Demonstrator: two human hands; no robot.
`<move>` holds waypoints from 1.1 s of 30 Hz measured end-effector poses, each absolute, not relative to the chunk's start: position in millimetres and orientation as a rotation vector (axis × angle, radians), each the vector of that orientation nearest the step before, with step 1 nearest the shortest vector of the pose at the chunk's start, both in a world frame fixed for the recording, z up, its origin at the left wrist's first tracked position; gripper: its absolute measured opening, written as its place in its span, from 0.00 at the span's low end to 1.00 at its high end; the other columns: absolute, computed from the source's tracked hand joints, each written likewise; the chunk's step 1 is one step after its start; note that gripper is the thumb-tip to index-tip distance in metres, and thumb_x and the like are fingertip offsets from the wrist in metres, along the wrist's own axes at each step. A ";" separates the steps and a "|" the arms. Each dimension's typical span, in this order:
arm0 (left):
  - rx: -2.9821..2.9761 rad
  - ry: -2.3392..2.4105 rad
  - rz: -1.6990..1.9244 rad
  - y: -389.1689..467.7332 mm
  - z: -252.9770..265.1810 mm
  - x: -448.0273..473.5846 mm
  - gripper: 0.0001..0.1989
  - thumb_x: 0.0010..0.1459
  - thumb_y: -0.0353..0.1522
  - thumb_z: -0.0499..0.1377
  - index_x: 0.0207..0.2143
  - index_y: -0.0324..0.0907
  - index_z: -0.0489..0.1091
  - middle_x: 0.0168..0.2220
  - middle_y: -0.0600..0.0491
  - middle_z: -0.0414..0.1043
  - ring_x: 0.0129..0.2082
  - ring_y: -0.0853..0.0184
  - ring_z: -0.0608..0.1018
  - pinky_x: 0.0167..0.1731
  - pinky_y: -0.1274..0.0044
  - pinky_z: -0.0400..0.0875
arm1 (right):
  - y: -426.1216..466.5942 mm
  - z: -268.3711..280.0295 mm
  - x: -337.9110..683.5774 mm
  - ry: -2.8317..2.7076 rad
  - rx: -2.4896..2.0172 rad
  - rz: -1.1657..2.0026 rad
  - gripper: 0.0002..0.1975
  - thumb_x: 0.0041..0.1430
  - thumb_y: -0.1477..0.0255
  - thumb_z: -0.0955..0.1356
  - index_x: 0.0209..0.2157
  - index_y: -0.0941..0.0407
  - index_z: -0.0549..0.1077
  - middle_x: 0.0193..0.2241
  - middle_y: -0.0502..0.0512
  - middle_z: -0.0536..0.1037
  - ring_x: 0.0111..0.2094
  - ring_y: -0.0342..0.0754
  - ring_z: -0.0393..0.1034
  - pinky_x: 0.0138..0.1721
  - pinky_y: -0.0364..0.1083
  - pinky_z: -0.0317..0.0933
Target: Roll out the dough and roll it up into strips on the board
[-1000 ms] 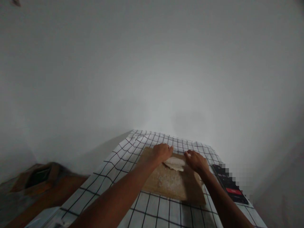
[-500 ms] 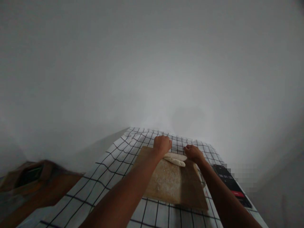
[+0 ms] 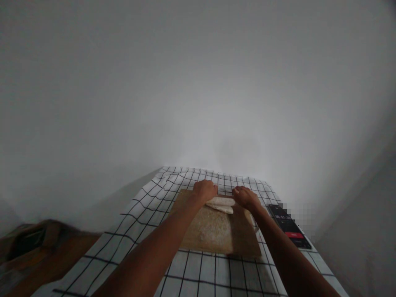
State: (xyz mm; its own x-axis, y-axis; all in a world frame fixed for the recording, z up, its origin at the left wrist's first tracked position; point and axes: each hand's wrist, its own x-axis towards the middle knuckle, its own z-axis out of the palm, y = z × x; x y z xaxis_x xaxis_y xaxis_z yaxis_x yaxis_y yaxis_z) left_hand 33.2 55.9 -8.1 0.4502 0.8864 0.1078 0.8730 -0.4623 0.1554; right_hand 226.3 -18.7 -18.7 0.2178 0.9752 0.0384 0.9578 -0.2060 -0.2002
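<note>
Two long, pale, floury pieces that look like dough (image 3: 220, 201) lie one in front of the other near the far side of a wooden board (image 3: 213, 235). My left hand (image 3: 204, 190) is closed in a fist at their left end. At the right end, my right hand (image 3: 246, 196) is also curled closed, knuckles up. A thin reddish-brown strip shows between the hands, just behind the pale pieces; I cannot tell whether it is a tool or the board's edge. What the fingers wrap around is hidden. White flour dusts the board's middle.
A white cloth with a black grid (image 3: 198, 272) covers the table under the board. To the right lies a phone (image 3: 287, 225) showing a timer. Low at the left, a blurred brown object (image 3: 46, 239) sits beyond the table edge. A plain wall (image 3: 198, 103) rises behind.
The view has shifted slightly, so board, phone and hands appear a little further left. Both hands remain closed at the ends of the pale pieces.
</note>
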 end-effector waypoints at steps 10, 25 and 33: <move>2.732 1.482 0.305 39.3 -22.1 17.5 0.19 0.73 0.38 0.48 0.51 0.42 0.77 0.55 0.37 0.76 0.56 0.49 0.77 0.54 0.57 0.70 | -56.6 -10.2 211.3 -1.928 -2.355 0.094 0.25 0.76 0.62 0.51 0.51 0.52 0.75 0.54 0.63 0.79 0.55 0.57 0.74 0.51 0.54 0.66; 3.029 1.129 0.413 9.8 -13.8 10.5 0.19 0.74 0.39 0.47 0.46 0.44 0.78 0.52 0.42 0.77 0.57 0.53 0.75 0.55 0.63 0.70 | -132.1 -40.7 182.4 -1.808 -2.113 -0.086 0.27 0.79 0.59 0.49 0.52 0.50 0.75 0.56 0.55 0.79 0.56 0.51 0.73 0.51 0.47 0.64; 2.810 1.359 0.321 6.4 -7.4 15.4 0.21 0.73 0.42 0.46 0.46 0.46 0.78 0.54 0.45 0.78 0.57 0.55 0.76 0.55 0.66 0.70 | -135.1 -43.7 178.0 -1.806 -2.080 -0.099 0.25 0.78 0.59 0.51 0.52 0.50 0.75 0.57 0.55 0.78 0.58 0.52 0.71 0.51 0.48 0.64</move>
